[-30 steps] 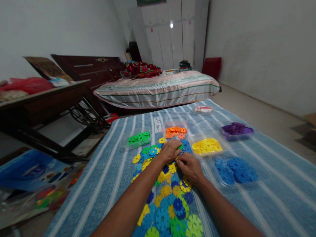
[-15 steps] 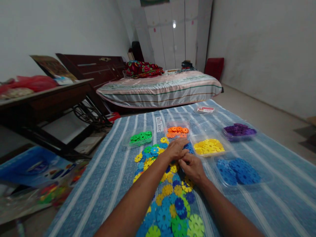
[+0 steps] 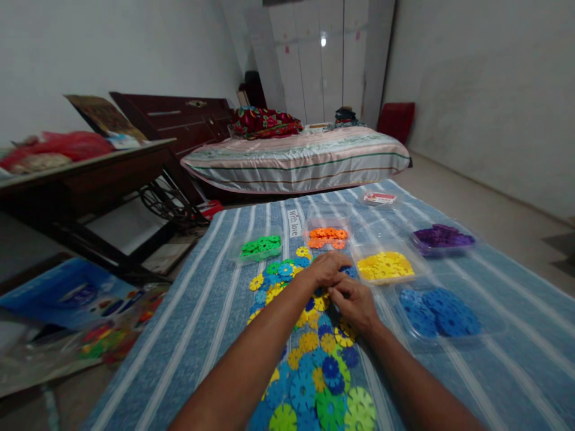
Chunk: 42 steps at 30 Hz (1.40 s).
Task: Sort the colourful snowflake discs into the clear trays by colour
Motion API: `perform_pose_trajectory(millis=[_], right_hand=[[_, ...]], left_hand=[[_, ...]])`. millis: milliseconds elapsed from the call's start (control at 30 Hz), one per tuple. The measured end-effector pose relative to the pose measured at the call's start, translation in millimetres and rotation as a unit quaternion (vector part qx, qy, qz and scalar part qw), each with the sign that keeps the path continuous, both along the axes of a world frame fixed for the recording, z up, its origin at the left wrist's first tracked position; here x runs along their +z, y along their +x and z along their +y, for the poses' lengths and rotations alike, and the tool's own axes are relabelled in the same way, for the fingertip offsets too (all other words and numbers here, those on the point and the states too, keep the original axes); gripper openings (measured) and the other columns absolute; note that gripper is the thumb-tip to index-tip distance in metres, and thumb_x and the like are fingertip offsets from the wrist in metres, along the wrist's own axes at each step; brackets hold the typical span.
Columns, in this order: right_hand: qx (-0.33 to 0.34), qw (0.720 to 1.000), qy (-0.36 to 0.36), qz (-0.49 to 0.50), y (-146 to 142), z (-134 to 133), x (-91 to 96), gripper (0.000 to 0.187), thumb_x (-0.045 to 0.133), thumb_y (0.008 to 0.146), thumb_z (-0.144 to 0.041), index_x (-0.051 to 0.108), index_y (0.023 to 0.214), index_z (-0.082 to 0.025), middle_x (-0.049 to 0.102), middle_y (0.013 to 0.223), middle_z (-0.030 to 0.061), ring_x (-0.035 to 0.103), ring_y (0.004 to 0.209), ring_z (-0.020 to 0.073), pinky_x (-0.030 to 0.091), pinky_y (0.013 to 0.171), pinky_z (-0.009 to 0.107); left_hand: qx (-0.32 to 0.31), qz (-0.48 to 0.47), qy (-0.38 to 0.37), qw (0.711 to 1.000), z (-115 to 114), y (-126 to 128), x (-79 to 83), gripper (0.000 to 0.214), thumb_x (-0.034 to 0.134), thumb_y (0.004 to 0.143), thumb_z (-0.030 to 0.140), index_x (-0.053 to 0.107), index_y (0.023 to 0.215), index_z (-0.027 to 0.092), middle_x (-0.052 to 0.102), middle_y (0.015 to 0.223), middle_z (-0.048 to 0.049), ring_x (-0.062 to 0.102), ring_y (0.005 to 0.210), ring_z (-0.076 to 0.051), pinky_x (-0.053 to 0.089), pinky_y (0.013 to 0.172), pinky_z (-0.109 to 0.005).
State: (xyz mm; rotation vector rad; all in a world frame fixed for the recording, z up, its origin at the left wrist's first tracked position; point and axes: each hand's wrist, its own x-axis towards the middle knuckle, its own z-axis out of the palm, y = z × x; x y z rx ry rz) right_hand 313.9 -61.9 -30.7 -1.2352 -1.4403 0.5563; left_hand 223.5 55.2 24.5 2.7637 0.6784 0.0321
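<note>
My left hand (image 3: pixel 330 267) reaches across the far end of a pile of flower-shaped plastic discs (image 3: pixel 309 342) in blue, yellow and green. Its fingers curl down against my right hand (image 3: pixel 354 300), which is closed, thumb and forefinger pressed together. Whatever lies between the fingers is hidden. Just past the fingertips show some dark blue discs (image 3: pixel 349 271). Close by on the right is a clear tub of yellow discs (image 3: pixel 385 266); a tub of orange discs (image 3: pixel 327 237) stands beyond my left hand.
Green discs (image 3: pixel 260 246) fill a tub on the left. To the right are tubs of purple discs (image 3: pixel 442 238) and large blue discs (image 3: pixel 440 312). A clear lid with a red label (image 3: pixel 380 197) lies at the back of the striped cloth (image 3: pixel 193 311). Beyond stands a bed (image 3: pixel 296 161).
The whole view has shifted slightly, so things sit a little further right. My hands stay together over the same spot, with hardly any change in the fingers.
</note>
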Motion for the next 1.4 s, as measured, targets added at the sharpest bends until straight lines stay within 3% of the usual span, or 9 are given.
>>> perform_pose_trajectory(millis=[167,333,533,867,1033,1233,1400], right_hand=[[-0.01,0.999,-0.018,-0.045,0,-3,4.9,0.028,0.053,0.083,-0.032,0.066,0.06,-0.021,0.068,0.067,0.0024,0.063,0.066,0.0163,0.045,0.063,0.025],[-0.025,0.997,-0.021,-0.064,0,-2,3.2,0.035,0.051,0.085,-0.035,0.063,0.056,-0.02,0.06,0.058,0.0007,0.055,0.057,0.0132,0.038,0.055,0.023],[-0.035,0.998,-0.027,-0.045,0,-2,-0.3,0.037,0.052,0.085,-0.04,0.06,0.055,-0.02,0.057,0.057,0.0001,0.053,0.055,0.0129,0.038,0.053,0.024],[-0.038,0.997,-0.046,-0.046,3,-5,-0.4,0.041,0.051,0.084,-0.047,0.055,0.053,-0.021,0.055,0.055,-0.0003,0.051,0.053,0.0131,0.036,0.053,0.025],[-0.035,0.997,-0.056,-0.042,5,-7,0.2,0.041,0.052,0.083,-0.049,0.055,0.053,-0.02,0.053,0.055,-0.001,0.049,0.052,0.0126,0.035,0.052,0.025],[-0.028,0.997,-0.059,-0.049,8,-9,1.4,0.045,0.052,0.083,-0.055,0.056,0.054,-0.02,0.054,0.055,-0.0005,0.05,0.053,0.0132,0.036,0.052,0.026],[-0.025,0.996,-0.062,-0.053,10,-11,1.1,0.049,0.053,0.083,-0.059,0.056,0.053,-0.02,0.054,0.055,0.0,0.05,0.053,0.0136,0.035,0.051,0.026]], left_hand=[[0.012,0.014,0.012,1.0,-5,-21,4.5,0.026,0.063,0.082,0.028,0.067,0.106,0.02,0.069,0.111,-0.0048,0.06,0.107,-0.021,0.046,0.097,-0.031],[0.043,-0.048,0.005,0.998,-16,-56,-4.2,0.03,0.067,0.081,0.03,0.066,0.11,0.022,0.069,0.116,-0.0056,0.06,0.113,-0.023,0.045,0.103,-0.037],[0.079,-0.146,0.056,0.984,-52,-99,-16.7,0.03,0.059,0.087,0.025,0.065,0.117,0.021,0.067,0.123,-0.0095,0.058,0.122,-0.023,0.045,0.107,-0.043],[0.112,-0.144,0.174,0.968,-106,-158,-23.3,0.035,0.05,0.085,0.014,0.067,0.115,0.021,0.069,0.123,-0.0114,0.062,0.119,-0.026,0.051,0.1,-0.048],[0.135,-0.177,0.184,0.957,-131,-166,-20.6,0.034,0.046,0.088,0.013,0.068,0.112,0.021,0.073,0.112,-0.0093,0.066,0.111,-0.023,0.054,0.097,-0.046],[0.213,-0.247,0.178,0.929,-148,-164,-19.6,0.021,0.05,0.093,0.02,0.07,0.101,0.02,0.075,0.095,-0.0072,0.07,0.094,-0.02,0.058,0.089,-0.039],[0.259,-0.284,0.198,0.902,-152,-167,-23.0,0.02,0.05,0.093,0.019,0.068,0.102,0.019,0.074,0.099,-0.0081,0.068,0.102,-0.021,0.057,0.093,-0.04]])
